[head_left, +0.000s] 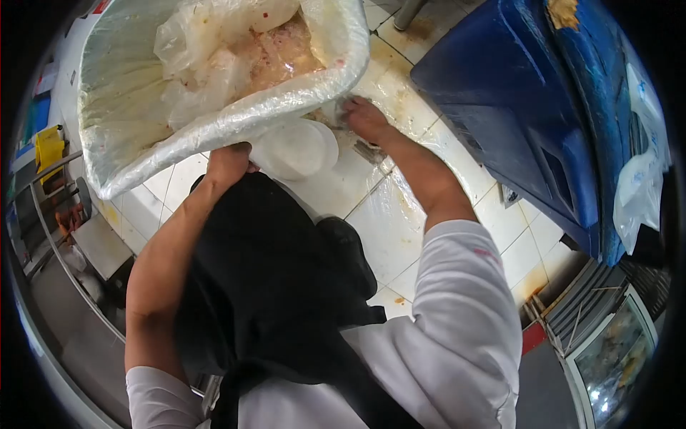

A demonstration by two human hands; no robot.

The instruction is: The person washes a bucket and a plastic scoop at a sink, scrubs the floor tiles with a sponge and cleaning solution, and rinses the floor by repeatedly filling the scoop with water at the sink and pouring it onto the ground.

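My left hand [229, 163] is closed just under the rim of a large bin [286, 104] lined with clear plastic. Beside its fingers is a round white tub [299, 149]; whether they grip the tub or something else is hidden. On the other side of the tub, my right hand [366, 119] reaches low over the wet floor. Its fingers are curled at a small pale thing [344, 109], too unclear to name. Inside the bin lie crumpled plastic bags [204, 71] and wet pinkish-brown waste [286, 53].
A big blue wheeled bin [493, 93] stands at the right, a white plastic bag [639, 164] hanging from it. Wet, stained white tiles [386, 229] cover the floor. A metal rail [61, 254] runs along the left, and a glass-fronted case [614, 365] is at lower right.
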